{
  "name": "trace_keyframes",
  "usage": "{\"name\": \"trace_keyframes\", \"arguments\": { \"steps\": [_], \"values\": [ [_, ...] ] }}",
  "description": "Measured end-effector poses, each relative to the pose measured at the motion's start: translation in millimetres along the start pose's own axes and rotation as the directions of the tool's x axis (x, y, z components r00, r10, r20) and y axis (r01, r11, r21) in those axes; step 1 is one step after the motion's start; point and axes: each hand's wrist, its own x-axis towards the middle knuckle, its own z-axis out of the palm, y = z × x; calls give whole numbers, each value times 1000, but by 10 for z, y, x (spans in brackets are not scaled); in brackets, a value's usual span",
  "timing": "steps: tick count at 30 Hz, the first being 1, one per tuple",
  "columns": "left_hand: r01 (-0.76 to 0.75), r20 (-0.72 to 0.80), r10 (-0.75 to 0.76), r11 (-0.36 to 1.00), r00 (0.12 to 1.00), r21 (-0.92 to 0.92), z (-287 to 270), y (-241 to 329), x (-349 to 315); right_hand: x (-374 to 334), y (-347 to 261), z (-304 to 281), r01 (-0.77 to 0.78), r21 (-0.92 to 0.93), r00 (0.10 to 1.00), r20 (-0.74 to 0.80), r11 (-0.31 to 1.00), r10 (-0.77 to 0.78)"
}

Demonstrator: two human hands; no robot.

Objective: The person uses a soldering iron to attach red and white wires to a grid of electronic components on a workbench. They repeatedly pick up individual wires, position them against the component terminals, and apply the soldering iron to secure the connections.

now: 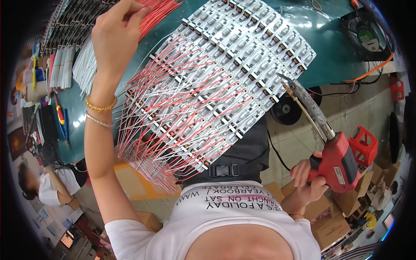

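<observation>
My left hand point(116, 37) is at the far left over a bundle of loose red wires point(162, 9). Its thumb and fingers are pinched together, and whatever may be between them is hidden. In my right hand point(308, 178) I hold a red soldering gun point(340, 162) by its handle. The gun's dark tip points up and left, beside the right edge of a large panel of small white circuit boards point(236, 60). Red and white wires point(182, 99) run from the panel's nearer rows and hang over its left edge.
Bundled white wires point(85, 65) and stacked dark strips point(71, 26) lie at the far left of the green table point(327, 71). A red-and-yellow screwdriver point(59, 110) is nearer. A black fan point(366, 37) stands at the far right. Cardboard boxes point(331, 229) and another person point(58, 186) are farther off.
</observation>
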Motion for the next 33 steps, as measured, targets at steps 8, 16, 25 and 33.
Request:
{"name": "trace_keyframes", "arguments": {
  "steps": [8, 16, 25, 33],
  "values": [
    [178, 321, 14, 810, 947, -559, -504, 1088, -725, -54, -39, -37, -19, -2, 1000, -24, 1000, 19],
    [53, 329, 119, 882, 937, -468, -274, 1382, -917, -260, -87, -165, -59, 16, 998, 7, 998, 58],
    [20, 305, 124, 903, 944, -429, -223, 1393, -974, -318, -54, -166, -100, -186, 994, 13, 977, 105],
    [19, 302, 120, 907, 946, -420, -225, 1384, -985, -319, -102, -166, -113, -210, 993, -4, 971, 115]
  ]
}}
